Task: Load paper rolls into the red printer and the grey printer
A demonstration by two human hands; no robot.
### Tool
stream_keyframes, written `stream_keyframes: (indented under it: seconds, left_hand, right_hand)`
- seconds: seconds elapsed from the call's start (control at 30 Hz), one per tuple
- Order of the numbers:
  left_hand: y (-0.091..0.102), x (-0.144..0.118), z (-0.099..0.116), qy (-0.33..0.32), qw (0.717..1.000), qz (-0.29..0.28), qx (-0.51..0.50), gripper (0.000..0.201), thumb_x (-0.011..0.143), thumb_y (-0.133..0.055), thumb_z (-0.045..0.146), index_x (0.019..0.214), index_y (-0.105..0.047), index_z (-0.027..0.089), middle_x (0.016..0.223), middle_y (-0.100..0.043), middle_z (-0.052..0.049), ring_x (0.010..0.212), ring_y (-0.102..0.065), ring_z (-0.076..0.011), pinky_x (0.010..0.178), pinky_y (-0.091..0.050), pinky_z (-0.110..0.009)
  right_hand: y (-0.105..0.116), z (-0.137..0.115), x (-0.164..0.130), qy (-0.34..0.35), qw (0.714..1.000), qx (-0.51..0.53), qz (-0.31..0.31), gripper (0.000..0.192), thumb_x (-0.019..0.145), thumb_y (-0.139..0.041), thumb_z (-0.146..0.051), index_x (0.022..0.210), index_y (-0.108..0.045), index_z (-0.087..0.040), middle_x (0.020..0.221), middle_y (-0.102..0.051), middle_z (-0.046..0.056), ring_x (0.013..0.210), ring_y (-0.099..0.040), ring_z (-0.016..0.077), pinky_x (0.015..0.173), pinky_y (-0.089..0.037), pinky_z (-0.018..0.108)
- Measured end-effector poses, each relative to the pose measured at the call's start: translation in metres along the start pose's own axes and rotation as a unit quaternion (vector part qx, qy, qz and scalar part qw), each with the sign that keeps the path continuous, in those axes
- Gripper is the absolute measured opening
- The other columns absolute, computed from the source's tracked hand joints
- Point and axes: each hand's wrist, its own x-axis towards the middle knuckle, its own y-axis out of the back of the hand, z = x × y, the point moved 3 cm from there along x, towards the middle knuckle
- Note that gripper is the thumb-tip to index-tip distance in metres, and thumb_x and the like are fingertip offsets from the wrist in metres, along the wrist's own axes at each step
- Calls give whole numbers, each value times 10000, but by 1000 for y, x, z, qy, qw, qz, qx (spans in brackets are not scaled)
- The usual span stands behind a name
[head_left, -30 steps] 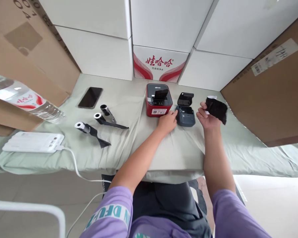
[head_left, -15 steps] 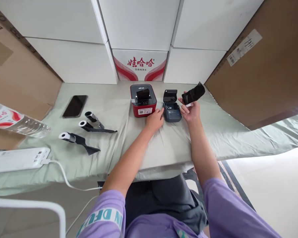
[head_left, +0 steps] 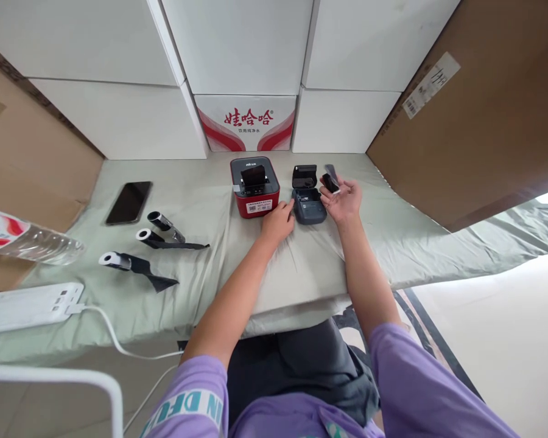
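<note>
A small dark grey label printer [head_left: 308, 210] with its lid [head_left: 304, 175] raised stands on the green-covered table [head_left: 201, 201]. My left hand [head_left: 277, 222] rests flat beside it, fingertips touching its left side. My right hand [head_left: 344, 199] holds a small black paper roll [head_left: 330, 182] just right of the open printer. A red label printer [head_left: 254, 193] stands directly left of the grey one.
Three black paper rolls [head_left: 164, 224] [head_left: 150, 238] [head_left: 119, 263] lie at the left, partly unrolled. A phone [head_left: 128, 202], a water bottle [head_left: 22, 240] and a white power strip [head_left: 27, 304] with its cable are further left. White boxes [head_left: 237, 61] and brown cartons [head_left: 466, 103] wall the back.
My right hand has brought the black roll down and closer to the grey printer's open lid. The loose black strip no longer sticks out. The view has shifted right. My left hand stays put.
</note>
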Motion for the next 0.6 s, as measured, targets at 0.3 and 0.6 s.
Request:
stream_keyframes:
  seconds: [0.3,0.6]
  left_hand:
    - [-2,0,-1,-3,1000,5,2,587,998,-450,249,1584,-469,262,1367,-638,-86,1131,-672,-246,875,-538,-313]
    - [-2,1,-2,-5,1000,11,2,581,997,-454,249,1577,-479,271,1379,-638,-93,1162,-666,-257,900,-542,-321]
  right_hand:
    - [-10,2,1,20,999,-50,-3,309,648,-667,-215,950,-628,-264,943,-663,15,752,-581,155,560,-483,263]
    - [-9,10,2,19,998,-51,-21,464,619,-915,-327,1008,-670,-260,872,-658,-30,710,-587,98,588,-478,220]
